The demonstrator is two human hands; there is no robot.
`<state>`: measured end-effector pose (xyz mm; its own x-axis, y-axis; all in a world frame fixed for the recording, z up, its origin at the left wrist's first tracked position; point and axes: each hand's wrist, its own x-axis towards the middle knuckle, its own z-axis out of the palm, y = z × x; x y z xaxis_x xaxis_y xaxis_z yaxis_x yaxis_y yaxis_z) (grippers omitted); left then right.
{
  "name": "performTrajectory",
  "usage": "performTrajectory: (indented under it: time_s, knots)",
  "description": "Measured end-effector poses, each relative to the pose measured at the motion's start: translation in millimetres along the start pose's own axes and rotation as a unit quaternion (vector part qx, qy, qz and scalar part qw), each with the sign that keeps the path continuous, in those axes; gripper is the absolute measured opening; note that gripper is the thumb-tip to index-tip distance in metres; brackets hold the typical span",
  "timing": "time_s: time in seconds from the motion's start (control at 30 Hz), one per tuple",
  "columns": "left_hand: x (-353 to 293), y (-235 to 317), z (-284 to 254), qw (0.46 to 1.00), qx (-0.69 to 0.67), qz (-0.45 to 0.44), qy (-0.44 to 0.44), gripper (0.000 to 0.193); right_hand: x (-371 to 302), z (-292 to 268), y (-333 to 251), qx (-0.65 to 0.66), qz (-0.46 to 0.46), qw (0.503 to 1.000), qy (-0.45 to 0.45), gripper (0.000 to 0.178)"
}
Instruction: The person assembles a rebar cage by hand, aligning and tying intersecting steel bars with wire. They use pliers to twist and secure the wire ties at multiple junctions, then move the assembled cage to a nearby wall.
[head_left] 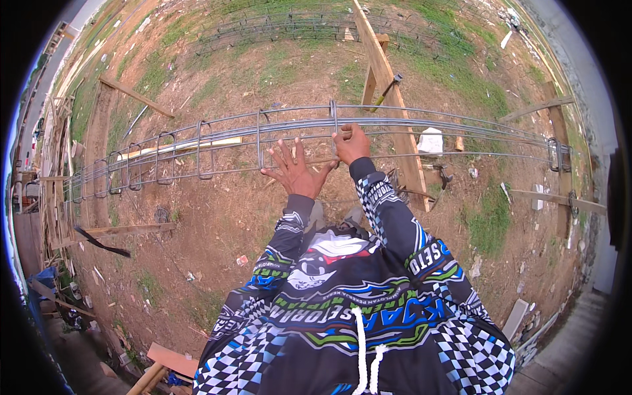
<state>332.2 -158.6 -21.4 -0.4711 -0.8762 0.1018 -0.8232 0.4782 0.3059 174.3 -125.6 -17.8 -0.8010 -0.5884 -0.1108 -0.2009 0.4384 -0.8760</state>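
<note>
Your left fingers [282, 153] are spread wide and straight, palm down, fanned over the lower bars of the rebar cage [197, 141]; they grip nothing, and whether the fingertips actually touch the steel cannot be told from the head view. Your left hand [293, 171] sits just left of your right hand [351, 143], the two nearly side by side. The fingers of your right hand are curled tight into a fist around one square stirrup [334, 125], which stands upright across the long bars near the cage's middle.

The cage itself runs across the whole picture from left to right, a bundle of long grey bars lying level in front of you at about arm's reach, bending with the lens toward the rim. More stirrups [164, 158] are strung along its left half, fairly close together, and another pair [554, 155] sits near its far right end. Between your hands and that right end the bars are bare of ties.

A long wooden plank [385, 85] crosses under the cage at a slant just right of your right hand, and a hammer-like tool [388, 89] leans against it. A white block [431, 140] lies on the ground beyond the bars. Below everything is bare brown dirt [210, 224] with patches of grass. A second cage of steel bars [289, 26] lies farther off, near the top. Your patterned black, blue and green sleeves [388, 224] fill the lower centre.
</note>
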Motion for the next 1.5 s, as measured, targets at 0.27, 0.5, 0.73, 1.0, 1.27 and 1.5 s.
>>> performTrajectory:
  time_s: [0.27, 0.5, 0.73, 1.0, 1.27, 1.5]
  knots:
    - [-36.4, -4.2, -33.8, 0.933, -0.251, 0.256, -0.004, 0.044, -108.6, -90.4, 1.9, 0.002, 0.026, 0.999, -0.043, 0.021]
    - [-48.7, 75.9, -24.3, 0.825, -0.438, 0.306, -0.185, 0.029, -291.1, -156.1, 172.8, -0.104, 0.254, 0.955, 0.116, 0.026]
    - [-29.1, 233.7, -24.9, 0.799, -0.419, 0.409, -0.135, 0.035, -525.9, -183.2, 357.9, 0.283, 0.596, 0.63, 0.411, 0.013]
    - [-56.6, 281.8, 11.1, 0.904, -0.21, 0.359, -0.101, 0.038, -587.5, -256.0, 422.9, 0.282, 0.669, 0.638, 0.258, 0.016]
    - [-58.9, 286.3, 20.8, 0.949, -0.164, 0.253, -0.09, 0.036, -569.4, -452.0, 510.9, 0.26, 0.605, 0.702, 0.271, 0.016]
    - [-66.1, 302.9, 31.3, 0.974, -0.158, 0.149, -0.071, 0.058, -404.0, -571.1, 570.7, 0.224, 0.53, 0.77, 0.276, 0.023]
